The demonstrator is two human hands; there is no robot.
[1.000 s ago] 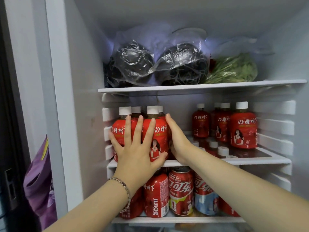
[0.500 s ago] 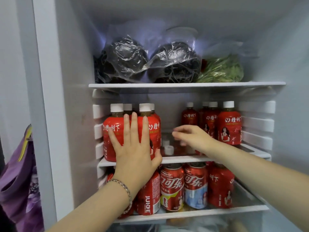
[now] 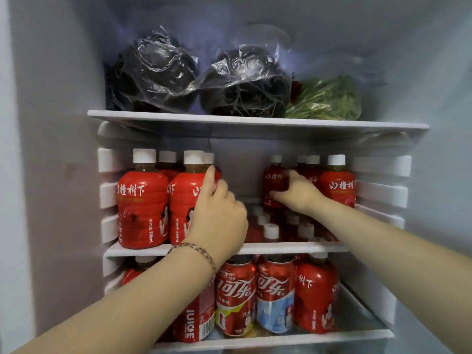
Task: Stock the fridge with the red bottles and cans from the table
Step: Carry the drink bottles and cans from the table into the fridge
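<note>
Red bottles with white caps stand in two groups on the fridge's middle shelf (image 3: pixel 268 247). My left hand (image 3: pixel 217 215) wraps round the right side of the second front bottle (image 3: pixel 184 200) in the left group, index finger pointing up along it. Beside it stands another front bottle (image 3: pixel 143 200). My right hand (image 3: pixel 293 192) reaches deep into the shelf and grips a rear bottle (image 3: pixel 273 177) of the right group, left of a front bottle (image 3: pixel 337 185). A gap lies between the groups.
On the lower shelf (image 3: pixel 281 339) stand two cola cans (image 3: pixel 235 290), a juice can (image 3: pixel 196 320) and more red bottles (image 3: pixel 315 297). The top shelf (image 3: pixel 255 121) holds two dark plastic bags (image 3: pixel 158 70) and bagged greens (image 3: pixel 329 100). Ribbed side walls flank the shelves.
My left hand has slid from lying flat on the two front bottles to the right side of the second one. My right hand has moved right and deeper onto a rear bottle.
</note>
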